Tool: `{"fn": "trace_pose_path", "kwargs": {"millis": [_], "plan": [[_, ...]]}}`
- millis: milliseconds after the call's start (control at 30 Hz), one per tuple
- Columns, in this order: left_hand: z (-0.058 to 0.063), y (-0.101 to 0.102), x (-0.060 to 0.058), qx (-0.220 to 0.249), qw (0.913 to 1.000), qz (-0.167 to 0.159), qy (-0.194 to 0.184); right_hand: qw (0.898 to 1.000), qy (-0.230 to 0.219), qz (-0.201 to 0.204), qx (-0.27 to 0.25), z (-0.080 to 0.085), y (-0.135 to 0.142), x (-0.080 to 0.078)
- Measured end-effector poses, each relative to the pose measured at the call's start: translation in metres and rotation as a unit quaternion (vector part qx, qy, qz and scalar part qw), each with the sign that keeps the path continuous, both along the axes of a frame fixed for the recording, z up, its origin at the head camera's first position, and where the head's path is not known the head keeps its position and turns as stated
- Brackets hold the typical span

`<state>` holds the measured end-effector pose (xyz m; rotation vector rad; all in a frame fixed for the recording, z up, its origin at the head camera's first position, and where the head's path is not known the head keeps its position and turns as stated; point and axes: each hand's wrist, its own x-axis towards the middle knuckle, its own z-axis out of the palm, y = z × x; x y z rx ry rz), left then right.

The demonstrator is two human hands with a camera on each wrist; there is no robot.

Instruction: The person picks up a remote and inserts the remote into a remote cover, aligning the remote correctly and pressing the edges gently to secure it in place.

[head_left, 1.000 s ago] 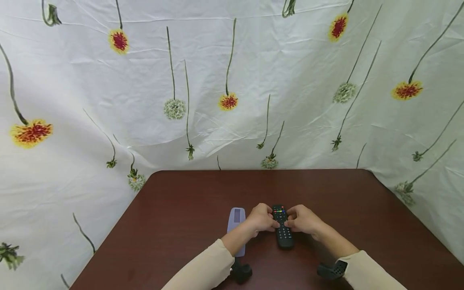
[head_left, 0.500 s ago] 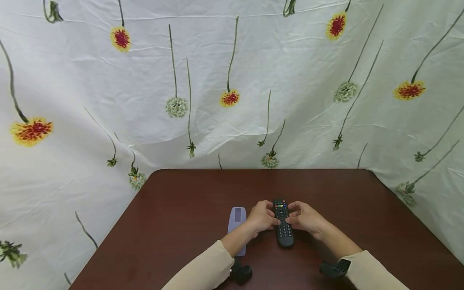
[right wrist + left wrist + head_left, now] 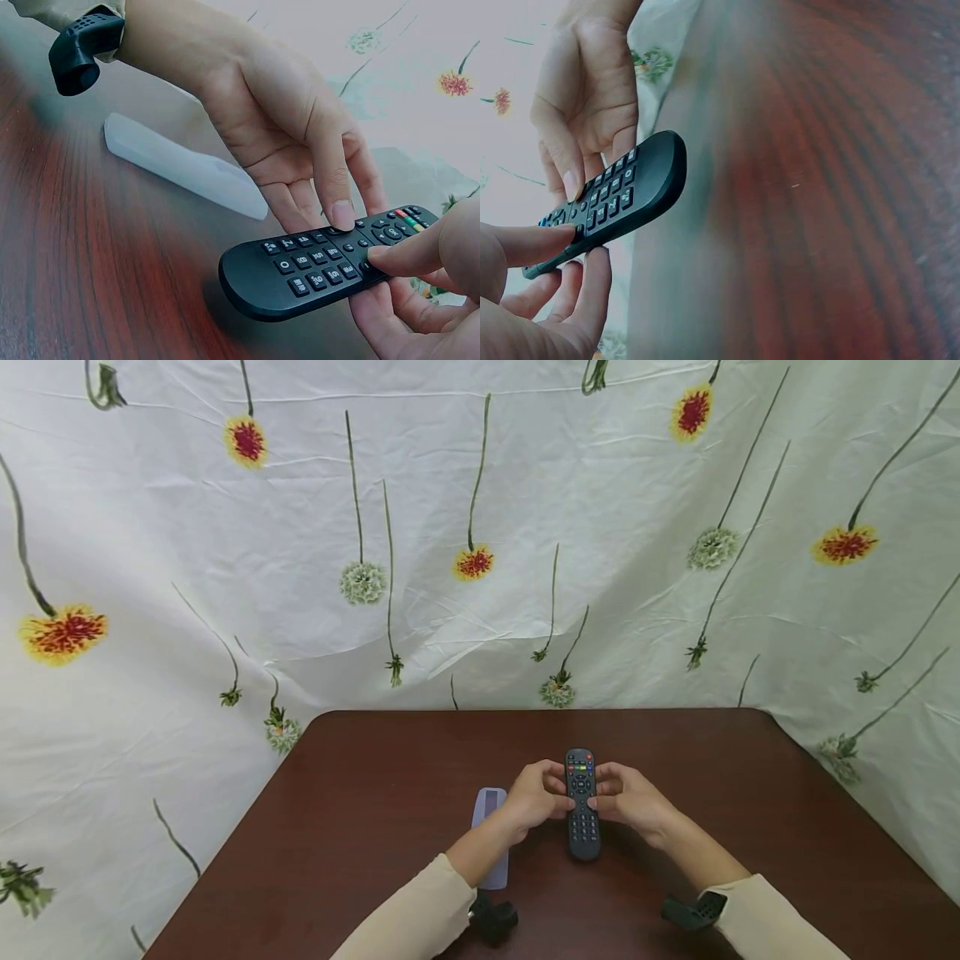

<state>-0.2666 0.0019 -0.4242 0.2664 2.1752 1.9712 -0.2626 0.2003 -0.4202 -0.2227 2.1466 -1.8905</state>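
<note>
A black remote control [image 3: 582,822] with rows of buttons and a few coloured keys is held between both hands, tilted with its far end raised. My left hand [image 3: 534,797] pinches its left edge, thumb on the button face and fingers curled beneath. On the opposite edge my right hand [image 3: 633,802] grips it the same way. Both wrist views show the remote control [image 3: 622,191] lifted over the table, its keypad end sticking out past the fingers. A pale lavender, elongated flat piece [image 3: 180,165] lies on the table beside it, partly hidden by the left forearm in the head view.
The dark reddish-brown table [image 3: 375,827] has rounded far corners. Behind it hangs a white cloth [image 3: 420,527] printed with flowers. Black wrist-worn cameras sit at the left wrist [image 3: 492,918] and the right wrist [image 3: 695,912].
Both hands have raised the remote control off the table and moved it slightly away from the body. The lavender piece has stayed in place.
</note>
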Motion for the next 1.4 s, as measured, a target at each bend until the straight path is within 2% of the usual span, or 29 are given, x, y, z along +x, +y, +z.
{"fn": "trace_pose_path", "kwargs": {"millis": [267,500,700,900,1133,1400], "plan": [[0.005,-0.003,-0.013,0.006,0.9998,-0.009,0.015,0.999,0.038,-0.002,0.008,0.01,0.0,-0.009],[0.007,-0.002,-0.021,0.037,0.9989,-0.014,0.023,0.997,0.07,0.003,0.019,0.015,0.003,-0.018],[0.015,-0.001,-0.027,0.044,0.9966,-0.024,0.065,0.995,0.093,0.007,0.037,0.024,0.007,-0.03],[0.026,-0.005,-0.033,0.013,0.9935,-0.023,0.111,0.992,0.112,0.026,0.046,0.034,0.008,-0.041],[0.04,-0.015,-0.027,-0.058,0.9815,-0.021,0.181,0.986,0.154,0.028,0.063,0.044,0.004,-0.037],[0.047,-0.025,-0.019,-0.097,0.9657,-0.015,0.24,0.979,0.19,0.042,0.054,0.05,-0.004,-0.033]]}}
